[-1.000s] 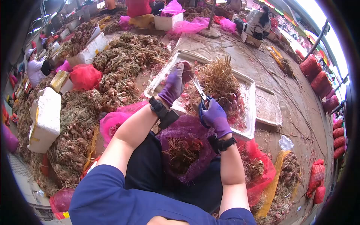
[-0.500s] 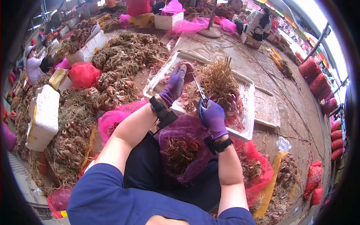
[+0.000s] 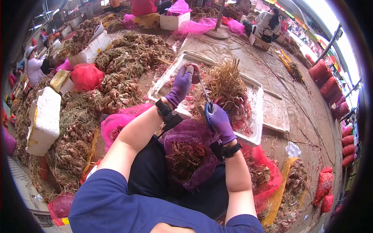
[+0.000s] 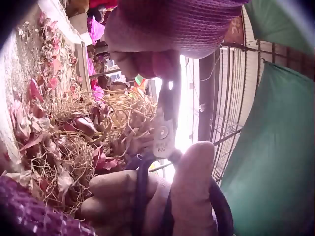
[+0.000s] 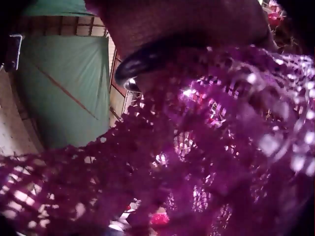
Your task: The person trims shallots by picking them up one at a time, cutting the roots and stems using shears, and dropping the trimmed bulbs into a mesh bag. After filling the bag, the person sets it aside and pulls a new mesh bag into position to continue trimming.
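Observation:
In the head view my left hand, in a purple glove, holds a reddish shallot above the white foam tray. The gloved right hand grips blue-handled scissors, their blades pointing up to the shallot. Blades and pivot show close up in the left wrist view, with the right thumb over the handle. A bundle of shallots with dry stalks stands in the tray beside the blades. On my lap lies an open purple mesh bag with dry trimmings in it; its netting covers much of the right wrist view.
Heaps of shallots lie to the left, near a white foam box. A red mesh bag and a yellow strip are at the right. A foam lid lies beside the tray. Other people sit farther back.
The scissors have tilted slightly more upright, and the right hand has shifted a little left. My left hand keeps the shallot in nearly the same place.

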Demonstrator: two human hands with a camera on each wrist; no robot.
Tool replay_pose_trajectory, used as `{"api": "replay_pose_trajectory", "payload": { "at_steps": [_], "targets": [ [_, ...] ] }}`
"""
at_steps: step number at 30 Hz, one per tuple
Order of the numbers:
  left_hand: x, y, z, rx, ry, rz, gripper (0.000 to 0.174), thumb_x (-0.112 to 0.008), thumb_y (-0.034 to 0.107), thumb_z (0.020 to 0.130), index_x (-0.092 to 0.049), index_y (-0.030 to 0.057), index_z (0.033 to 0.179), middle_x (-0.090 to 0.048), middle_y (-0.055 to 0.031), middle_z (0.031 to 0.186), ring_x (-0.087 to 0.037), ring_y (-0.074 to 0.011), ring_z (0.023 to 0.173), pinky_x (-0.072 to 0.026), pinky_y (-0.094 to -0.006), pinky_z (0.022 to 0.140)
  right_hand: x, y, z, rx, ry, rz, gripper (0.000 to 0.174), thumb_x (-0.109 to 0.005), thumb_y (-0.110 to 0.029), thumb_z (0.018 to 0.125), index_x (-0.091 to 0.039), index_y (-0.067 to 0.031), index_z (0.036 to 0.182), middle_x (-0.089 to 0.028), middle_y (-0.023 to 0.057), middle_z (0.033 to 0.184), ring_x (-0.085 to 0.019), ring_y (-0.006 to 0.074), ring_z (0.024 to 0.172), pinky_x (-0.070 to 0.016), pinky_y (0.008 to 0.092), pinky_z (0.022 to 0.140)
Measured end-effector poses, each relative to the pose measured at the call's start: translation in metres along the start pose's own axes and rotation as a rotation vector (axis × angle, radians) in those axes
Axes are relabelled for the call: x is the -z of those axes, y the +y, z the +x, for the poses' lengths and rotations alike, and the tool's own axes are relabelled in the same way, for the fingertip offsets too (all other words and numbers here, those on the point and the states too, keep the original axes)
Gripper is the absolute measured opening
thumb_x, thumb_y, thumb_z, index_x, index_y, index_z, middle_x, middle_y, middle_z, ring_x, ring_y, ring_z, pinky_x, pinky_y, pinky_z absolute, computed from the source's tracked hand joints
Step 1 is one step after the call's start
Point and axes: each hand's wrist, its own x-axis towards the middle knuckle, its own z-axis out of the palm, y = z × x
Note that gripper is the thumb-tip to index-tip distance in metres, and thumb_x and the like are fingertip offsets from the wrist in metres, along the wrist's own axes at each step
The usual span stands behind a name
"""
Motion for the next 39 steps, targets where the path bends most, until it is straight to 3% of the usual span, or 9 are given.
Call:
{"api": "replay_pose_trajectory", "payload": {
  "at_steps": [5,10,13,19,24,29,31,34,39],
  "targets": [
    [0.001,0.001,0.001,-0.028,-0.004,0.032,0.027,-0.042,0.031,0.098,-0.056,0.0078,0.103,-0.06,-0.0023,0.089,-0.06,-0.0112,0.075,-0.0519,-0.0288,0.071,-0.007,0.005,0.002,-0.007,0.133,-0.185,0.053,-0.059,-0.052,0.083,-0.057,0.0003,0.092,-0.06,0.0226,0.082,-0.059,0.0381,0.079,-0.0448,0.0406,0.069],
    [0.005,0.003,0.002,0.182,-0.014,-0.192,0.027,-0.041,0.029,0.099,-0.056,0.008,0.107,-0.062,-0.0038,0.092,-0.062,-0.0137,0.076,-0.0521,-0.0313,0.071,-0.015,0.009,0.003,0.164,0.085,0.28,0.043,-0.066,-0.039,0.082,-0.052,0.0018,0.09,-0.056,0.0175,0.076,-0.055,0.0289,0.071,-0.0442,0.0376,0.069],
    [0.006,0.001,0.002,0.259,-0.035,-0.26,0.028,-0.041,0.029,0.099,-0.055,0.0078,0.11,-0.063,-0.0046,0.095,-0.062,-0.0152,0.077,-0.0522,-0.0324,0.072,-0.013,0.009,0.003,0.159,0.088,0.225,0.04,-0.067,-0.034,0.082,-0.051,0.0016,0.088,-0.054,0.0141,0.073,-0.05,0.0237,0.069,-0.0436,0.0363,0.068],
    [0.003,0.003,0.0,0.141,-0.021,-0.107,0.027,-0.041,0.029,0.099,-0.055,0.0075,0.109,-0.062,-0.004,0.093,-0.063,-0.0157,0.077,-0.0523,-0.0319,0.073,-0.008,0.0,0.002,0.003,0.088,-0.069,0.053,-0.062,-0.049,0.08,-0.056,0.0017,0.095,-0.061,0.0248,0.088,-0.061,0.0396,0.085,-0.0471,0.0429,0.072],
    [0.001,0.003,-0.001,0.093,0.004,-0.056,0.027,-0.04,0.028,0.099,-0.055,0.0072,0.106,-0.061,-0.0038,0.092,-0.063,-0.0156,0.075,-0.0527,-0.0312,0.073,-0.007,0.004,0.005,0.037,0.168,-0.192,0.046,-0.058,-0.047,0.083,-0.059,-0.0012,0.089,-0.062,0.0228,0.081,-0.061,0.0403,0.079,-0.0468,0.0457,0.067],
    [0.002,0.015,-0.003,0.392,-0.084,-0.484,0.025,-0.04,0.029,0.099,-0.054,0.009,0.104,-0.062,-0.0062,0.086,-0.063,-0.0149,0.075,-0.0533,-0.0301,0.067,0.001,0.011,0.01,0.115,0.187,-0.193,0.042,-0.056,-0.044,0.086,-0.06,-0.0022,0.086,-0.062,0.0217,0.077,-0.061,0.0395,0.074,-0.0466,0.0453,0.064],
    [0.016,0.006,0.004,0.385,-0.279,-0.672,0.024,-0.04,0.029,0.099,-0.055,0.0097,0.103,-0.064,-0.0051,0.081,-0.063,-0.0124,0.071,-0.0521,-0.0274,0.061,0.007,0.011,0.01,0.051,0.205,0.236,0.041,-0.057,-0.042,0.087,-0.058,-0.0013,0.084,-0.061,0.0219,0.074,-0.061,0.0384,0.07,-0.0465,0.0435,0.063],
    [0.008,0.029,0.0,0.688,-0.049,-0.679,0.031,-0.043,0.033,0.097,-0.057,0.0072,0.108,-0.066,-0.002,0.079,-0.056,-0.0057,0.053,-0.0479,-0.0227,0.05,0.015,0.016,0.01,0.093,0.233,0.035,0.045,-0.062,-0.046,0.083,-0.056,-0.0022,0.086,-0.061,0.0202,0.079,-0.06,0.0361,0.07,-0.046,0.0415,0.064],
    [0.019,0.018,0.004,0.592,-0.263,-0.599,0.036,-0.045,0.041,0.095,-0.058,0.01,0.106,-0.066,-0.0036,0.082,-0.058,-0.008,0.062,-0.0449,-0.0213,0.052,0.006,0.023,0.014,0.15,0.206,-0.19,0.052,-0.066,-0.051,0.077,-0.057,-0.0021,0.093,-0.062,0.019,0.087,-0.062,0.0357,0.08,-0.0475,0.0406,0.07]
  ]
}}
